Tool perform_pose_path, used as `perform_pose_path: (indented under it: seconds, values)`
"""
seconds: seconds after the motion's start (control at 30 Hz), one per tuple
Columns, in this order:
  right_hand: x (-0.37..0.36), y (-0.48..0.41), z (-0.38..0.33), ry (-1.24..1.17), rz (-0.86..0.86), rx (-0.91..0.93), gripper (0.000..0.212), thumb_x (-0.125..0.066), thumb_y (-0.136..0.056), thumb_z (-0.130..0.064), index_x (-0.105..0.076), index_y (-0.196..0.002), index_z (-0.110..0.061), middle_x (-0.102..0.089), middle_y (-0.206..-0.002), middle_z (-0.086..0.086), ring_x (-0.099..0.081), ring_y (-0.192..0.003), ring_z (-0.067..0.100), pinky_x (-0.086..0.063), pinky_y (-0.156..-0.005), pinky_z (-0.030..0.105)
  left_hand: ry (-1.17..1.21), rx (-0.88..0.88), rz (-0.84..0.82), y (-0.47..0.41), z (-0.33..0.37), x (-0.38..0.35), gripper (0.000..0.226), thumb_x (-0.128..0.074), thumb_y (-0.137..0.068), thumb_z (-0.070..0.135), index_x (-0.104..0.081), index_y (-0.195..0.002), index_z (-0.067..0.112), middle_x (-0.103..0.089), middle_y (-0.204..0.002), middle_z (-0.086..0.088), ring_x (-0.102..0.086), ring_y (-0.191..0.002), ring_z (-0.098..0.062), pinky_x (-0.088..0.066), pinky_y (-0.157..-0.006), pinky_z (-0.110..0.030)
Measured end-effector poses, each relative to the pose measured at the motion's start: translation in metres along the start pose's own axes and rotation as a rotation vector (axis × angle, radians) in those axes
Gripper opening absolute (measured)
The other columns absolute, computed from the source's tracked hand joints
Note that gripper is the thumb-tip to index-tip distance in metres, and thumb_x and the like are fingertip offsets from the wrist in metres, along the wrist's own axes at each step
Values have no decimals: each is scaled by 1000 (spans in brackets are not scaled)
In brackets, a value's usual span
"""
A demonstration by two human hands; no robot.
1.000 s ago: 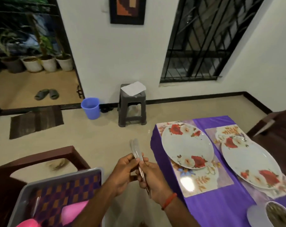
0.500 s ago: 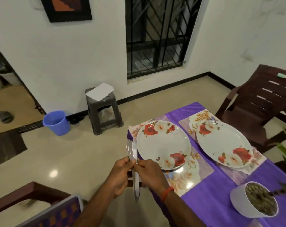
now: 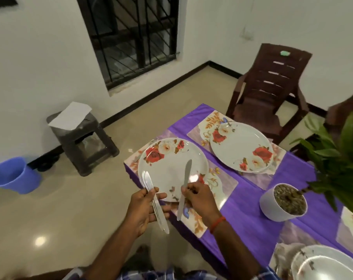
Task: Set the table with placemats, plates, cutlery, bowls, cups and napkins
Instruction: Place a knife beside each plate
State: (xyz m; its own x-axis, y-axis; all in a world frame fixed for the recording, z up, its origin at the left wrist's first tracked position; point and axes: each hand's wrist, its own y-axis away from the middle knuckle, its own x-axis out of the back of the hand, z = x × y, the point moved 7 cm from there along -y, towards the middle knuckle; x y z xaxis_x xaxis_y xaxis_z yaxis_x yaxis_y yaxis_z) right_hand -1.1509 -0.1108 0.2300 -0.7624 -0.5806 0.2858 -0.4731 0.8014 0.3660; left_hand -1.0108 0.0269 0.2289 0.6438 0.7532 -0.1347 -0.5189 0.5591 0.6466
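Single head cam, wide-angle, looks forward and down; surface (image 3: pixel 250 211) in right half of frame, close, floor at left.

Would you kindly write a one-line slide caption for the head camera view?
Right hand holds one knife above a floral plate; left hand grips the other knives.

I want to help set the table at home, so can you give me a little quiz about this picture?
1. True or false: the right hand holds one knife.
2. What does the left hand grip? A a cup; B a cutlery bundle; C a napkin.
3. Fill in: the tablecloth is ____.
Key: 1 true; 2 B; 3 purple.
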Motion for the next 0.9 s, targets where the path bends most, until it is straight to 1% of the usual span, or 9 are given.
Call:
perform_pose_path:
  seconds: [0.1, 0.2, 0.3, 0.4, 0.47, 0.5, 0.6, 0.73, 0.9]
  values:
    - [13, -21, 19, -22, 85, -71, 11, -64, -97, -14, -72, -90, -10, -73, -87, 7, -72, -83, 30, -62, -77, 38, -23, 26, -70, -16, 11, -12, 17, -51, -107, 19, -62, -116, 9, -79, -97, -14, -76, -80, -42, -63, -65, -52]
    - [16, -32, 36, -43, 127, -141, 10, -63, -97, -15, -72, -93, -16, -75, -93, 4, -73, -88, 23, -62, -82, 40, -63, 27, -139, -34, 29, -20, 19, -54, -105, 21, -63, -117, 8, -78, -96, -15, -75, -83, -44, -62, -72, -56]
    - [29, -32, 53, 2, 249, -191, 7, -67, -94, -17, -73, -91, -17, -75, -88, 2, -73, -81, 19, -63, -77, 40, -100, 26, -203, -52, 47, -26, 20, -53, -106, 21, -63, -120, 9, -78, -99, -15, -75, -87, -45, -61, -77, -59]
    - [43, -20, 80, 90, 402, -290, 8, -70, -89, -13, -71, -82, -16, -74, -75, 4, -69, -66, 15, -60, -67, 35, -132, 28, -262, -64, 58, -28, 20, -52, -106, 20, -62, -122, 11, -78, -102, -15, -75, -88, -46, -60, -82, -62]
    - [48, -13, 96, 114, 468, -339, 12, -75, -84, -11, -69, -78, -19, -73, -75, 4, -70, -66, 18, -60, -66, 38, -153, 39, -291, -69, 59, -27, 21, -53, -106, 21, -62, -121, 11, -77, -103, -15, -75, -89, -46, -60, -83, -62]
    - [48, -11, 106, 121, 484, -360, 11, -78, -81, -11, -69, -81, -18, -74, -80, 2, -70, -72, 19, -59, -68, 38, -164, 46, -303, -71, 57, -27, 21, -55, -105, 22, -62, -121, 11, -77, -104, -16, -74, -89, -46, -60, -82, -61]
    - [47, -6, 119, 226, 497, -377, 26, -81, -78, -16, -67, -100, -15, -69, -95, -1, -62, -85, 17, -45, -68, 26, -201, 63, -331, -74, 51, -27, 23, -59, -103, 22, -63, -121, 10, -76, -104, -18, -75, -89, -45, -62, -76, -59]
    - [51, -3, 120, 173, 534, -348, 37, -77, -83, -12, -57, -112, -20, -68, -90, -1, -62, -72, 7, -43, -54, 16, -264, 75, -354, -77, 46, -32, 22, -60, -102, 23, -65, -118, 9, -77, -101, -16, -75, -88, -43, -61, -78, -62]
    - [51, -8, 120, 293, 424, -272, 54, -62, -92, -15, -46, -142, -29, -71, -109, 1, -67, -89, 15, -53, -78, 26, -313, 58, -380, -78, 46, -42, 21, -59, -103, 24, -66, -117, 10, -77, -102, -14, -76, -88, -39, -61, -78, -60]
